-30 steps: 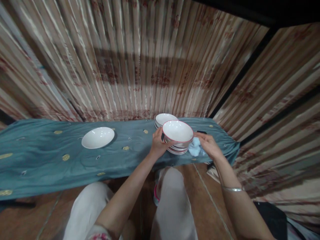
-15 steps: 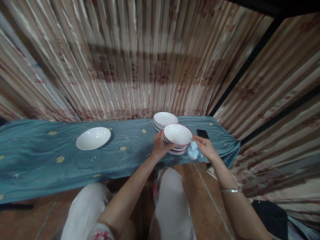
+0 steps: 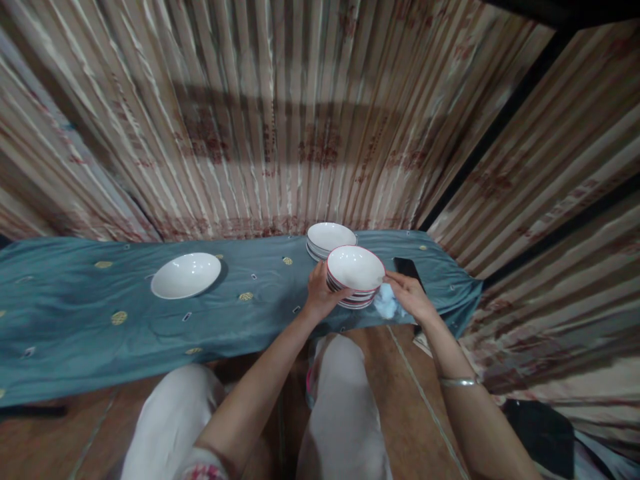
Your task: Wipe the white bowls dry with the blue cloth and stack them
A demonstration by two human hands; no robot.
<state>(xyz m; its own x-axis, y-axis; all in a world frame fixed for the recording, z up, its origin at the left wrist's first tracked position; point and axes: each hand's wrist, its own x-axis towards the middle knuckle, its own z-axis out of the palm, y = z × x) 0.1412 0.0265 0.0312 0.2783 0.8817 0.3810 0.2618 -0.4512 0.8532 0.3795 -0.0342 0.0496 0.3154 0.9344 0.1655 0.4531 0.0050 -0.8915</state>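
A stack of white bowls with red rims [image 3: 356, 268] stands near the front edge of the covered table. Around its left side is my left hand [image 3: 323, 293], thumb at the front just below the top rim and fingers along the far side. My right hand [image 3: 407, 293] grips the top bowl's rim on the right, fingertips together. A crumpled light blue cloth [image 3: 386, 303] lies right under those fingers, against the stack; whether the hand also holds it I cannot tell. Just behind is a second stack of white bowls with dark rims [image 3: 331, 237].
A wide white bowl [image 3: 186, 276] sits apart on the left of the teal tablecloth [image 3: 260, 320]. A black phone [image 3: 407, 268] lies behind my right hand. Pleated curtains [image 3: 280, 133] rise behind the table, and my knees are below its front edge.
Both hands keep their places at the red-rimmed stack. The view has shifted only slightly, and the bowls stand where they were.
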